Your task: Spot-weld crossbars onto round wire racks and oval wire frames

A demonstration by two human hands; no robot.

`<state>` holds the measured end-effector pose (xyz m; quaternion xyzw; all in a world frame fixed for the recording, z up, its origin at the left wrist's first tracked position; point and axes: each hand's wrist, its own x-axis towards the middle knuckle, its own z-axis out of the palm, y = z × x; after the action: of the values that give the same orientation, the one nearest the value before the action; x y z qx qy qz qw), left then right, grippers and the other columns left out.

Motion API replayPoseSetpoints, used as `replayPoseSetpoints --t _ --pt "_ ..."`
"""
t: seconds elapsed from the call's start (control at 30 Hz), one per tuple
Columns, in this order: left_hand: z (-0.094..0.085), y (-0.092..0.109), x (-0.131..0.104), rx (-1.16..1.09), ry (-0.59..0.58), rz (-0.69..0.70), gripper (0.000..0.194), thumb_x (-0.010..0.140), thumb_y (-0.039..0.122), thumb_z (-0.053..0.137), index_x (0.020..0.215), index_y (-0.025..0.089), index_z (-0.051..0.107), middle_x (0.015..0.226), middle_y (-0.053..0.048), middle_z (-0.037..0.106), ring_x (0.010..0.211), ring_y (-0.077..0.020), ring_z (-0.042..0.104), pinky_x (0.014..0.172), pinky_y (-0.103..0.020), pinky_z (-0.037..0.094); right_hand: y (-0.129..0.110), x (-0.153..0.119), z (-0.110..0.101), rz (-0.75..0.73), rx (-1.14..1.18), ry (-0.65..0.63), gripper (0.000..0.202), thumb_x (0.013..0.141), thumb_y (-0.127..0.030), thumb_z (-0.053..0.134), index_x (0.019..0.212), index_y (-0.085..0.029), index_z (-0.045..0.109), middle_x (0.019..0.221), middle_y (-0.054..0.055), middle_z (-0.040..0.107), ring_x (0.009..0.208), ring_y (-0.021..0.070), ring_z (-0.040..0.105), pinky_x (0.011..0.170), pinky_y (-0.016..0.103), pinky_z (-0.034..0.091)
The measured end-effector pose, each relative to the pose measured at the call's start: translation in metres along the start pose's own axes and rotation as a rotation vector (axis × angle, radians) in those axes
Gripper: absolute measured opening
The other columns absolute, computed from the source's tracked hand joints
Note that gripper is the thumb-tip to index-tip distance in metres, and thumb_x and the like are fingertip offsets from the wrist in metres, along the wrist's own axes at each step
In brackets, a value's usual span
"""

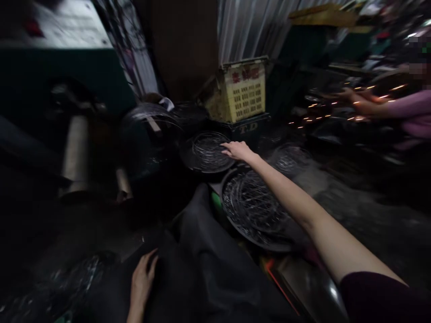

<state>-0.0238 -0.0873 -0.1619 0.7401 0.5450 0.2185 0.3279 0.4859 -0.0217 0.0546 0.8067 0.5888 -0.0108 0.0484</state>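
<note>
My right hand [237,150] reaches out over the near edge of a round dark pan [191,162] that holds a coil of thin wire-like rings [210,146]. Its index finger is stretched out and the others are partly bent; nothing shows in it. I cannot tell whether the fingertips touch the rings. Under my forearm lies a second round tray [225,204], filled with a tangle of wire-like pieces [256,199]. Down by my dark-clothed leg [215,251], my left hand [143,274] rests with fingers loosely apart, holding nothing visible.
A yellow plastic crate [247,94] stands on a dark box [249,129] marked "T.D" behind the pan. To the left is a blurred machine with a pale cylinder [76,152]. At right, a person in a pink sleeve [409,110] works amid flying sparks [314,118].
</note>
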Motion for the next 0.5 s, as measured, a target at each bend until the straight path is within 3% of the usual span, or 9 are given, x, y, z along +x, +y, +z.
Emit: replayPoseSetpoints --t 0.17,0.27,0.37,0.5 --pt "0.005 -0.003 0.001 0.013 -0.068 0.012 0.046 0.077 0.055 0.047 0.107 0.023 0.063 0.111 -0.005 0.065 0.106 -0.0260 0.060 0.092 -0.039 0.048 0.050 -0.103 0.014 -0.044 -0.110 -0.136 0.043 0.093 -0.043 0.041 0.131 -0.025 0.048 0.118 0.012 0.058 0.104 0.0270 0.055 0.083 0.037 0.043" --pt "0.002 0.006 -0.001 0.023 -0.092 0.031 0.046 0.078 0.054 0.046 0.106 0.022 0.062 0.111 -0.006 0.065 0.104 -0.0255 0.061 0.092 -0.039 0.048 0.060 -0.131 0.019 -0.031 -0.103 -0.012 0.036 0.091 -0.028 0.045 0.125 -0.022 0.054 0.118 0.011 0.058 0.099 0.0234 0.057 0.078 0.031 0.044" --pt "-0.001 0.009 -0.005 0.023 -0.067 0.037 0.047 0.077 0.054 0.046 0.106 0.021 0.062 0.110 -0.006 0.065 0.102 -0.0256 0.061 0.091 -0.039 0.048 0.062 -0.143 0.003 -0.055 -0.078 0.055 0.039 0.086 -0.012 0.042 0.118 -0.025 0.059 0.114 0.007 0.061 0.090 0.0191 0.060 0.069 0.026 0.044" --pt "-0.002 0.002 -0.011 0.029 -0.025 0.043 0.044 0.077 0.053 0.047 0.104 0.021 0.063 0.107 -0.006 0.066 0.101 -0.0260 0.062 0.090 -0.039 0.048 0.067 -0.163 -0.042 -0.068 0.046 0.101 0.042 0.076 -0.006 0.050 0.110 -0.025 0.065 0.091 0.002 0.069 0.078 0.0188 0.062 0.060 0.024 0.042"
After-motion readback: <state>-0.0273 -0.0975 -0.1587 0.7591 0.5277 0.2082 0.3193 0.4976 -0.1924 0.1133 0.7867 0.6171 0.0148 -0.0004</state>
